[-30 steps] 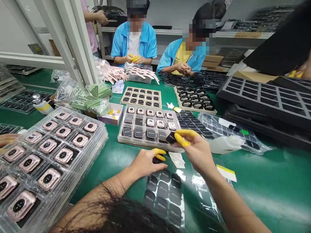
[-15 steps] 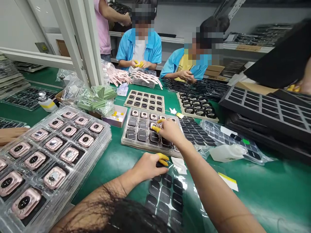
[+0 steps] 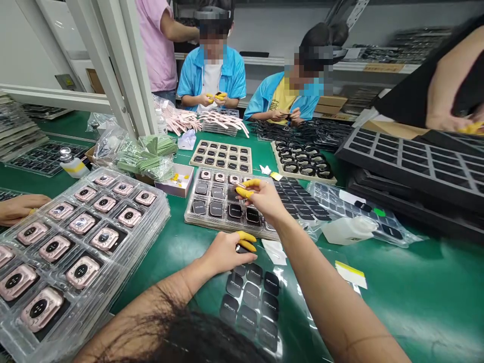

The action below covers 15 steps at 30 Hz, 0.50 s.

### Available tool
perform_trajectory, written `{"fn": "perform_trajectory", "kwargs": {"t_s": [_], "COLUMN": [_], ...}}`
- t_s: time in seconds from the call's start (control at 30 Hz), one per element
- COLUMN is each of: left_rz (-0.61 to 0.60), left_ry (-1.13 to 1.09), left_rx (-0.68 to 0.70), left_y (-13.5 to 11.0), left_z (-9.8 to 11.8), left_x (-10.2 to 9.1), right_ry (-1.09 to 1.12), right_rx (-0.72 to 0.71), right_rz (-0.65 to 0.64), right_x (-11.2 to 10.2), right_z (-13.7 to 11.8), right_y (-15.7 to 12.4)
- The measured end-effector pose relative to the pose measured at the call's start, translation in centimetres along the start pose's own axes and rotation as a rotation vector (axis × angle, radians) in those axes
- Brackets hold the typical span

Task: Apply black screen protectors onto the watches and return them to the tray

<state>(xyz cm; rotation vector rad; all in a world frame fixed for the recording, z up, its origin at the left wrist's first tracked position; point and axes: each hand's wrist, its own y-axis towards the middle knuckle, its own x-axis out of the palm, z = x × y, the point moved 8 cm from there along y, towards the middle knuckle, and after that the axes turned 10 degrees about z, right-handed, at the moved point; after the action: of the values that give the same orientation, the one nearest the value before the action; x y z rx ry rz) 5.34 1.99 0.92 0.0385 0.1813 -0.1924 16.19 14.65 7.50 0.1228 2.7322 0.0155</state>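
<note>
My left hand (image 3: 227, 253) rests near the bottom of the green bench, its yellow finger cots pinching a small black square pad (image 3: 241, 248). Beneath it lies a clear plastic sheet of black pads (image 3: 251, 297). My right hand (image 3: 264, 198) is over a beige tray (image 3: 188, 217) of rose-gold watch cases and black pads. Its yellow-capped fingertips sit at a dark pad (image 3: 233, 194) in the tray, and my hand hides part of it. Rose-gold smartwatch cases (image 3: 105, 239) fill stacked clear blister trays (image 3: 155, 217) to my left.
Two co-workers in blue shirts work across the bench, and a person in pink stands behind them. Another person's hand (image 3: 22, 208) lies at the left edge. Black foam trays (image 3: 416, 166) are stacked right, with a white plastic bottle (image 3: 350, 230) nearby. Pink watch straps (image 3: 223, 123) lie beyond.
My right hand has moved from the tray's front edge up over its middle, and the black pad it held a second ago no longer shows in its fingers. My left hand has barely moved.
</note>
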Motion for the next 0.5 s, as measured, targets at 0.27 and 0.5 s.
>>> {"fn": "perform_trajectory", "kwargs": {"t_s": [0.27,0.5], "left_rz": [0.023,0.005], "left_ry": [0.085,0.091], "left_rx": [0.01,-0.032], "left_y": [0.0,0.1], "left_z": [0.7,-0.1], "left_x": [-0.8,-0.6], "right_ry": [0.422,0.296], "right_rx": [0.246,0.187], "right_rz": [0.096,-0.007], "right_x": [-4.1,-2.6], "right_z": [6.6,8.6], "right_y": [-12.6,-13.8]}}
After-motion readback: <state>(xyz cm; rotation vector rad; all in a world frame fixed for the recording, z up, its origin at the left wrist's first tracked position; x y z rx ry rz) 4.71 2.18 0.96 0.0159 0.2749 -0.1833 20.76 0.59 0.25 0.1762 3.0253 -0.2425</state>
